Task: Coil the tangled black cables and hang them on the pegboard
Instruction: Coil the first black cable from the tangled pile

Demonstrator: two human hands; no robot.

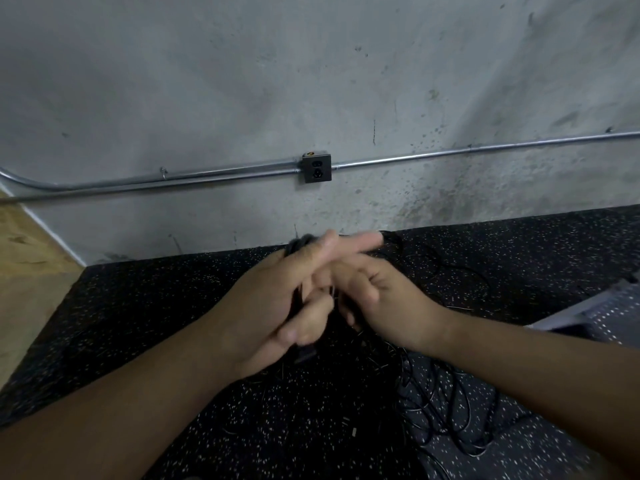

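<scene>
While the head camera looks down over both forearms, a bare concrete wall [242,81] fills the upper half. One metal conduit [450,153] runs along it, through one dark outlet box [316,168] with two sockets. Below the wall lies a black speckled mat [156,323], with a strip of wood floor [24,271] beyond its left edge and one grey dotted panel [609,306] at the right edge, partly cut off by the frame. Two hands meet over the middle of the mat, touching each other, and they hide much of what they hold. The black cables [446,410] appear in two places. One wound bundle [298,244] pokes out above and below the left hand, and one loose tangle sprawls on the mat under and to the right of the wrists, partly over a paler speckled patch [540,441]. How many separate cables make up the tangle cannot be told. The left hand [273,306] grips the bundle across its palm, thumb folded in, with one finger stretched straight out to the right. The right hand [384,296] has its fingers curled in towards the bundle, but motion blur hides whether they actually pinch a strand.
</scene>
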